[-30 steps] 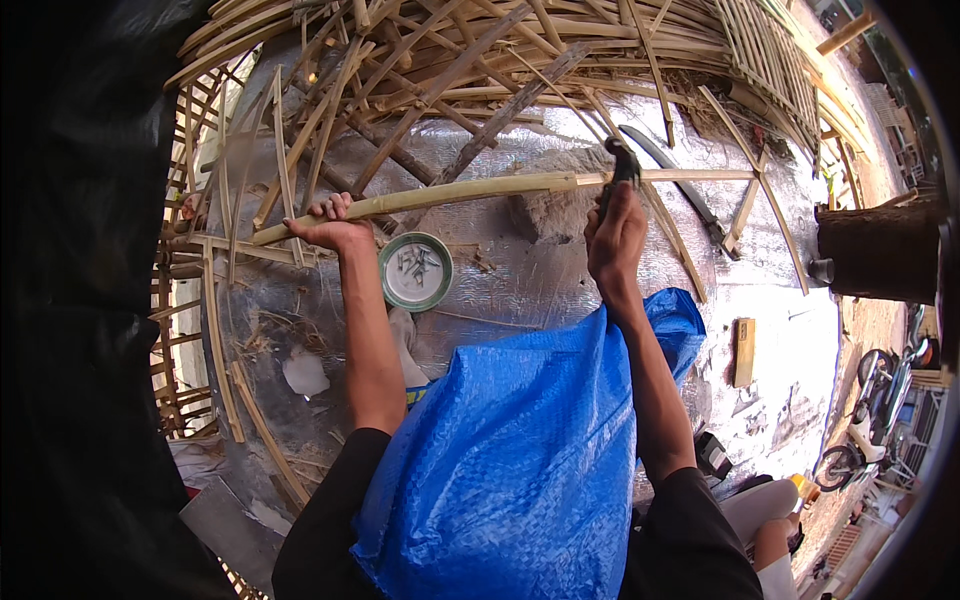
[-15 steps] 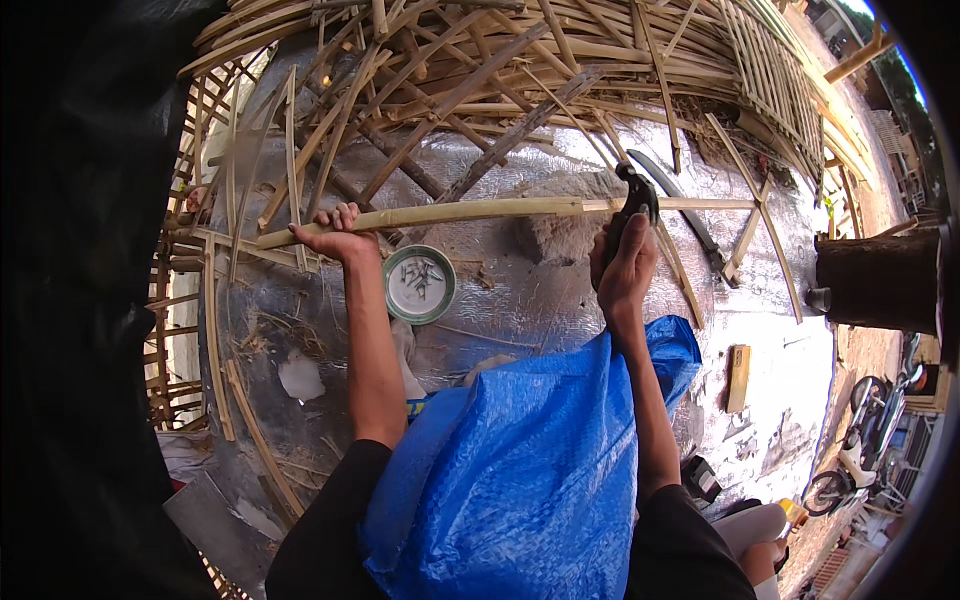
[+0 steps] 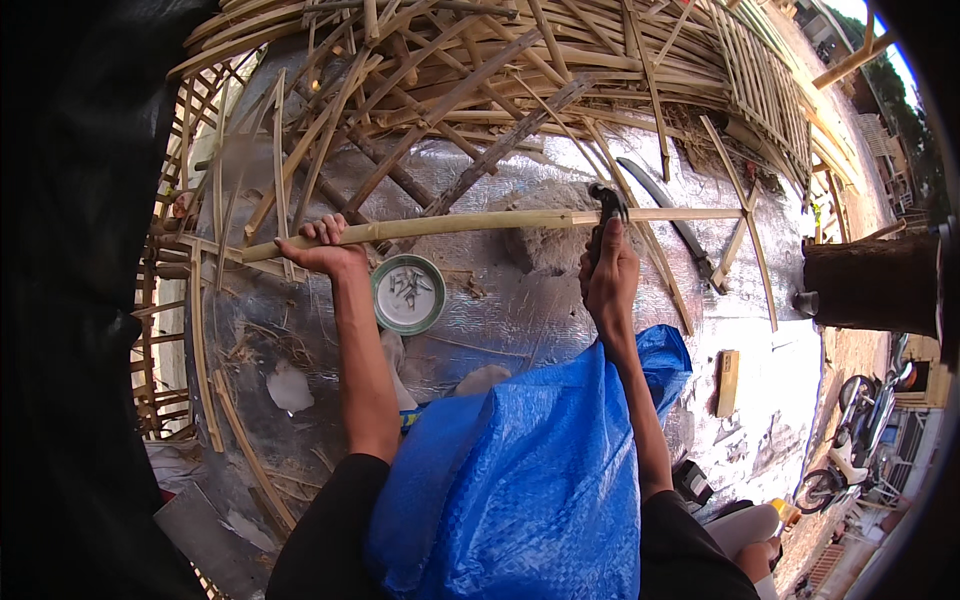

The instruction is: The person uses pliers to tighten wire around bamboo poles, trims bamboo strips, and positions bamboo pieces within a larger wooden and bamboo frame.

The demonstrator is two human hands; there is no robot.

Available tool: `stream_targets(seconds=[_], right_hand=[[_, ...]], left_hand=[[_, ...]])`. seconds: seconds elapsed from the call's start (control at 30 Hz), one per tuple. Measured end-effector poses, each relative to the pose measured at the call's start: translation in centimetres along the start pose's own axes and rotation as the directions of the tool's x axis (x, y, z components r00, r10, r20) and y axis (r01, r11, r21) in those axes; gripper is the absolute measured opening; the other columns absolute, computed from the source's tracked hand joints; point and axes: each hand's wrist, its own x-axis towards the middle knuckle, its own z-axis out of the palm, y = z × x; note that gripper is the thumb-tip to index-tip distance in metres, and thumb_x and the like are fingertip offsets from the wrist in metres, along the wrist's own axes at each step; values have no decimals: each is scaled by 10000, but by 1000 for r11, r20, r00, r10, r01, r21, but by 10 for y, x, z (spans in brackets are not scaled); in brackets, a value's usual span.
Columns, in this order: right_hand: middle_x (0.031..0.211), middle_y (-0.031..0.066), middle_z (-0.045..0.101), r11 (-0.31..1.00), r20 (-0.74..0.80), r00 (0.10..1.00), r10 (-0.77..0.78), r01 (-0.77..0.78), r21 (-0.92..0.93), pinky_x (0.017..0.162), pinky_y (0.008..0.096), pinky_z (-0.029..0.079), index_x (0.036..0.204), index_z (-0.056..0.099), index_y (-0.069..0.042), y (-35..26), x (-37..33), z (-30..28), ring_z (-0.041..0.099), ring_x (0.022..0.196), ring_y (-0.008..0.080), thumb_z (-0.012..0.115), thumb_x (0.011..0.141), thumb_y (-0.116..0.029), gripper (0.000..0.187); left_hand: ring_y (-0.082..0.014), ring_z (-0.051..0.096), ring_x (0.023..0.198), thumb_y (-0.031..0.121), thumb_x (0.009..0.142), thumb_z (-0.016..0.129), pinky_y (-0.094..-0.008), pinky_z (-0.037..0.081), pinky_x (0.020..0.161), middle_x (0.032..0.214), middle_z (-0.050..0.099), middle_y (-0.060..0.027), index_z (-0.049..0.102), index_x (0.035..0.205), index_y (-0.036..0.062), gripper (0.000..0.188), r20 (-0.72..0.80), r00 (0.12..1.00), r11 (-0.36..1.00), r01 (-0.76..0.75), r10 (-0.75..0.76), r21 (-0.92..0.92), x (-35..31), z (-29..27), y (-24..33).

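Note:
My left hand (image 3: 335,248) is closed around the left end of a long bamboo strip (image 3: 460,224), which runs level across the view. A rough stone block (image 3: 545,243) lies under the strip's middle. In my right hand (image 3: 611,278) is a black claw hammer (image 3: 608,203), its head at the strip near the stone's right edge. The strip's right part meets crossed thin bamboo slats (image 3: 738,225). Just right of my left wrist sits a green-rimmed bowl (image 3: 436,318) with several nail-like pieces in it. A blue woven plastic sheet (image 3: 520,480) covers my lap.
A long curved blade (image 3: 680,225) lies beyond the hammer. Bamboo poles and lattices (image 3: 480,80) are piled at the far side. A short wooden block (image 3: 728,383) rests on the silvery floor sheet (image 3: 520,350). A dark post (image 3: 872,283) stands at right, with a motorcycle (image 3: 860,430) behind.
My right hand has tipped the hammer, and its head now shows lower, near the strip. The whole view has shifted slightly; my left hand keeps its grip on the bamboo.

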Motion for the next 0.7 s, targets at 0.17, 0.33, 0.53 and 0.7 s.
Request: stream_targets(seconds=[0.17,0.33,0.53,0.7], right_hand=[[556,-48,387,900,46,920,389,-369,-230,400,255,272,750,502,-108,17,10,-1,358,437,66,392,1050,-628,610],[549,-50,349,946,-89,960,-265,277,170,372,236,223,735,408,-150,5,-11,-4,327,418,52,369,1043,-652,590],[545,-20,396,970,6,990,142,-138,-199,404,272,305,805,561,-56,3,-1,2,398,444,77,400,1066,-580,607],[538,-43,383,989,-7,997,80,-80,-127,356,260,237,716,445,-148,21,-2,4,330,393,58,374,1031,-672,616]], left_hand=[[-119,294,407,739,960,391,-263,260,482,468,293,32,356,624,191,644,-45,999,994,28,-23,109,-19,-16,7],[-133,289,409,697,971,403,-274,284,492,492,305,23,352,647,179,613,-86,995,996,49,-43,69,-19,-19,5],[-131,271,412,667,981,406,-289,297,501,502,285,25,340,649,170,601,-36,999,999,12,-11,32,-12,-10,0],[-126,280,408,671,974,399,-275,287,484,495,287,38,339,636,174,604,-60,998,996,26,-21,82,-18,-21,7]])
